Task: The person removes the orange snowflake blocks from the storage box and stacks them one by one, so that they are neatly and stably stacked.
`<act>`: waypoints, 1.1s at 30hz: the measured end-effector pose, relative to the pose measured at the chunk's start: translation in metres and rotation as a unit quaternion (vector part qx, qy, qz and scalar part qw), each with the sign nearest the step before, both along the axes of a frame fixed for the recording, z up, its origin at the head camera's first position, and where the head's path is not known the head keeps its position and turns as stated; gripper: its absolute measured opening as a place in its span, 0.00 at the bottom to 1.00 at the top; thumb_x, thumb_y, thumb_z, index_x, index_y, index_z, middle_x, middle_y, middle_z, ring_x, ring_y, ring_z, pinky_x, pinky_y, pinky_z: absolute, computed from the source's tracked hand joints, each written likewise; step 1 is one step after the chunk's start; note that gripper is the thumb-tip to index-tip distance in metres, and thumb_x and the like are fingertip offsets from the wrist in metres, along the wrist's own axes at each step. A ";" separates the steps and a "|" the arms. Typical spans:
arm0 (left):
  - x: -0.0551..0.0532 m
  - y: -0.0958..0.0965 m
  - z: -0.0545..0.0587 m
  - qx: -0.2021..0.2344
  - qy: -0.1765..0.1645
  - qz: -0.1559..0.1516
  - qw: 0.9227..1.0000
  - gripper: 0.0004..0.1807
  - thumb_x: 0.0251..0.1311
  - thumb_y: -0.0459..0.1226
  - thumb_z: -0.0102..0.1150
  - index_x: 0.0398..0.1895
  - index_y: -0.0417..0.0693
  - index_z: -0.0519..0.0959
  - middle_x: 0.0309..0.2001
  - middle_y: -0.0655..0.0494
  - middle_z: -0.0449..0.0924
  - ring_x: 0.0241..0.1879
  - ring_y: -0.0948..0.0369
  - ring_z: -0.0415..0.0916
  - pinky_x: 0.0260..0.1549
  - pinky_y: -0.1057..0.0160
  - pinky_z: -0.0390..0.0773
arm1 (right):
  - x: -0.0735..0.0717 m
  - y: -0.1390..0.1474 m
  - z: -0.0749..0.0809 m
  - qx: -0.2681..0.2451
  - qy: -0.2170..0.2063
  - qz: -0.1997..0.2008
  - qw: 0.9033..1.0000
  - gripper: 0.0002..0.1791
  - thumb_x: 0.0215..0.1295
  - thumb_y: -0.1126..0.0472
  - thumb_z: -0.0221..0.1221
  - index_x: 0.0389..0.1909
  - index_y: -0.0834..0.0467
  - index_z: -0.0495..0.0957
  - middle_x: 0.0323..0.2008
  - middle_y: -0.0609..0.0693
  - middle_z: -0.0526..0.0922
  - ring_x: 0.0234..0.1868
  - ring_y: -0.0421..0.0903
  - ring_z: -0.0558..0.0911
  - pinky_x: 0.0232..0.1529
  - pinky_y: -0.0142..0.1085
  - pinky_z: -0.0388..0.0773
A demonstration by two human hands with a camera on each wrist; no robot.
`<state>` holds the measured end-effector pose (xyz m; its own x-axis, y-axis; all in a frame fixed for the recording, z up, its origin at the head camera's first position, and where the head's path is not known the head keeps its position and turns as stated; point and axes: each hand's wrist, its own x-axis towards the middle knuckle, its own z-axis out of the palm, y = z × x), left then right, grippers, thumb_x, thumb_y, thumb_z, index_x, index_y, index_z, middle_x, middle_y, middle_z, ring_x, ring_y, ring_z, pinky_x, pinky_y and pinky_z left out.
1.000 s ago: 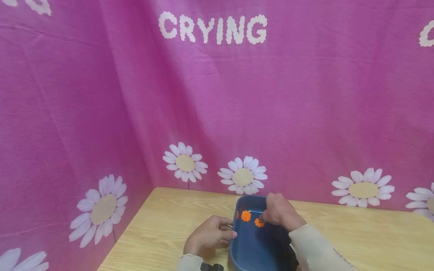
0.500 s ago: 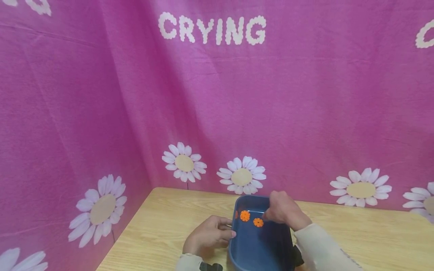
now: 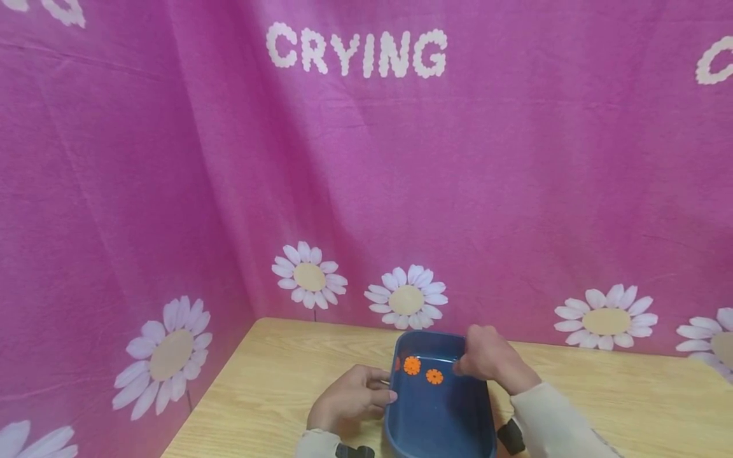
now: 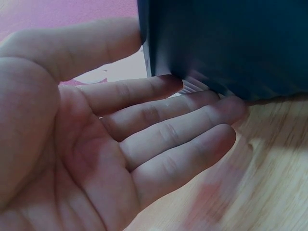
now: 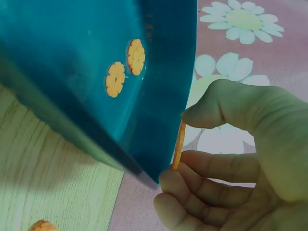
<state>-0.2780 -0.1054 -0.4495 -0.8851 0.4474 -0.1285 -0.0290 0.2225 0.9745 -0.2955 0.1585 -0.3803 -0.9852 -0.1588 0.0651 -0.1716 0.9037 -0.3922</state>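
Observation:
A deep blue plastic bin point(image 3: 441, 420) stands on the table. Two orange notched discs, shaped like flowers, show inside near its far end: one disc point(image 3: 411, 366) at the left and the other disc point(image 3: 434, 376) just right of it. My right hand point(image 3: 495, 361) reaches over the bin's far right corner. In the right wrist view, its thumb and fingers pinch another orange disc point(image 5: 179, 144), seen edge-on by the rim. My left hand point(image 3: 352, 397) is at the bin's left side; its extended fingers point(image 4: 178, 139) reach the wall and base, palm facing up in the left wrist view.
The light wooden table point(image 3: 275, 375) ends just behind the bin at a pink cloth point(image 3: 487, 191) printed with daisies and letters. An orange piece point(image 5: 43, 226) lies on the wood at the lower edge of the right wrist view.
My right hand has drawn back to the right, away from the second disc, which it partly covered before and which now lies in full view. My left hand has stayed at the bin's side.

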 end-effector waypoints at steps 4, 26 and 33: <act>0.001 0.000 0.001 0.001 0.000 -0.003 1.000 0.20 0.62 0.28 0.65 0.58 0.35 0.79 0.43 0.47 0.86 0.41 0.53 0.84 0.43 0.50 0.85 | 0.001 0.005 0.000 -0.002 0.000 -0.003 1.000 0.17 0.45 0.65 0.77 0.33 0.69 0.81 0.20 0.52 0.78 0.20 0.47 0.76 0.20 0.36 0.78; 0.001 0.001 0.003 -0.006 -0.009 0.006 1.000 0.21 0.61 0.29 0.66 0.59 0.35 0.78 0.43 0.48 0.86 0.41 0.54 0.84 0.43 0.50 0.85 | 0.003 0.036 -0.005 0.018 -0.007 -0.001 1.000 0.14 0.45 0.62 0.76 0.17 0.60 0.78 0.15 0.49 0.74 0.18 0.46 0.72 0.20 0.36 0.71; 0.000 0.001 0.002 -0.006 -0.004 -0.002 1.000 0.21 0.62 0.29 0.65 0.58 0.35 0.79 0.43 0.48 0.86 0.41 0.53 0.84 0.43 0.51 0.85 | 0.006 0.044 -0.007 0.010 -0.009 -0.009 1.000 0.14 0.45 0.63 0.75 0.16 0.59 0.77 0.14 0.49 0.73 0.17 0.46 0.71 0.19 0.35 0.69</act>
<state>-0.2784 -0.1047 -0.4478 -0.8821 0.4494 -0.1409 -0.0361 0.2339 0.9716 -0.2900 0.2029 -0.3871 -0.9890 -0.1412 0.0447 -0.1476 0.9142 -0.3774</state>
